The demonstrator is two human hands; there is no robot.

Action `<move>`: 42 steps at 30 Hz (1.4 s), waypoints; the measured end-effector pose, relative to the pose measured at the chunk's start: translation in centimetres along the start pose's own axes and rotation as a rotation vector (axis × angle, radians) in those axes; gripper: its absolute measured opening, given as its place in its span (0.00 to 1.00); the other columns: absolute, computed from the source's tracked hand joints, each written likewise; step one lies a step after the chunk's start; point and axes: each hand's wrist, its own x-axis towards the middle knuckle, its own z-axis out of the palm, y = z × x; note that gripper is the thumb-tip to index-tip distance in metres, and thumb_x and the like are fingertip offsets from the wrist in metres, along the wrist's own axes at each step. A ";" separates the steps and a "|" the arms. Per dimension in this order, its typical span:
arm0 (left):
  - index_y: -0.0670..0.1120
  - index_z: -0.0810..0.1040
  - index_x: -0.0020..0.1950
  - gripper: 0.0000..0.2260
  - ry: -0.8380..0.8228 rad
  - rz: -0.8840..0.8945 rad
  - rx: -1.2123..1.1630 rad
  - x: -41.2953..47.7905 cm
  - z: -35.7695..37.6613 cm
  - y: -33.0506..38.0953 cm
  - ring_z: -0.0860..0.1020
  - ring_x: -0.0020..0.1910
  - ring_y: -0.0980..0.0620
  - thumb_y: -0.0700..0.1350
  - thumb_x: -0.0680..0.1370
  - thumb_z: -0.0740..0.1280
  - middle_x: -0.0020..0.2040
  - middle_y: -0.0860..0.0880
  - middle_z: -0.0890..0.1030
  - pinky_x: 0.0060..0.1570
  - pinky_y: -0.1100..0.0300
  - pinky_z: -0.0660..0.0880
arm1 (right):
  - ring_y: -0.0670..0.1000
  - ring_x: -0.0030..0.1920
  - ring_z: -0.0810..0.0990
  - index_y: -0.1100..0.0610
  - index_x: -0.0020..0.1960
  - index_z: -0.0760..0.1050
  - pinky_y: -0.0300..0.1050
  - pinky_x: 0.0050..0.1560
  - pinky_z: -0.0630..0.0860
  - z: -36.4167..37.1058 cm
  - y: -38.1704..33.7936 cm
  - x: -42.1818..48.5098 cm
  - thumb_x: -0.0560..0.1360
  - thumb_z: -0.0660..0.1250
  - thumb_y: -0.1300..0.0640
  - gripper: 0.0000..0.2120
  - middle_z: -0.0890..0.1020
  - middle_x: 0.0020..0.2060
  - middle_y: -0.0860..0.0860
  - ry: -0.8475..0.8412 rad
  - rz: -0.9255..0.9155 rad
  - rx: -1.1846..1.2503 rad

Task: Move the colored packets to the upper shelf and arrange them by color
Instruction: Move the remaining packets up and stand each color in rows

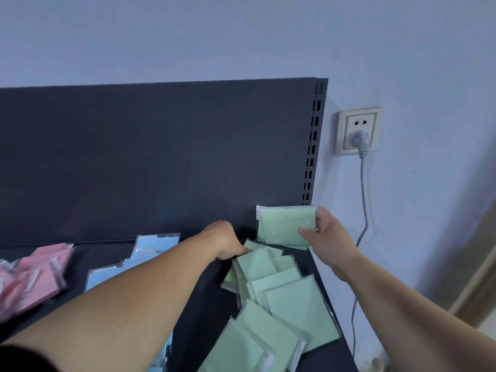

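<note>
Right hand [326, 234] pinches stack of flat pale-green plastic-wrapped packets [284, 226], upright against dark shelf back panel [161, 157]. Left hand [225, 240] on loose green pile [281, 299] just below fingers, grip hidden. Risk: slick wrappers slip, stack topples.

My right hand [326, 232] pinches a green packet [284, 226] upright against the shelf's dark back panel [161, 162]. My left hand [225, 241] presses on the overlapping green packets [271, 299] lying on the shelf [212, 296], with blue packets [150, 253] and pink packets [35, 277] further left.
</note>
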 end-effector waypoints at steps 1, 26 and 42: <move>0.41 0.81 0.48 0.21 0.003 0.000 -0.013 0.1 0.0 -0.2 0.78 0.44 0.51 0.58 0.70 0.73 0.46 0.49 0.81 0.46 0.58 0.78 | 0.50 0.54 0.80 0.46 0.54 0.72 0.46 0.55 0.77 0.1 0.0 0.0 0.78 0.63 0.64 0.13 0.82 0.51 0.46 0.012 0.000 0.010; 0.51 0.81 0.54 0.08 0.551 0.684 -0.117 -2.3 -1.2 -2.0 0.74 0.49 0.58 0.45 0.80 0.64 0.50 0.57 0.78 0.51 0.65 0.70 | 0.52 0.51 0.82 0.51 0.53 0.72 0.55 0.56 0.79 2.1 -2.4 0.2 0.80 0.63 0.61 0.06 0.83 0.49 0.49 0.035 -0.071 0.054; 0.50 0.77 0.60 0.10 0.574 0.679 -0.129 -2.0 -0.2 1.1 0.71 0.59 0.56 0.46 0.79 0.65 0.58 0.55 0.74 0.60 0.60 0.68 | 0.53 0.50 0.81 0.50 0.54 0.72 0.53 0.55 0.78 2.8 -1.8 0.8 0.75 0.70 0.58 0.11 0.82 0.48 0.52 -0.170 -0.092 -0.152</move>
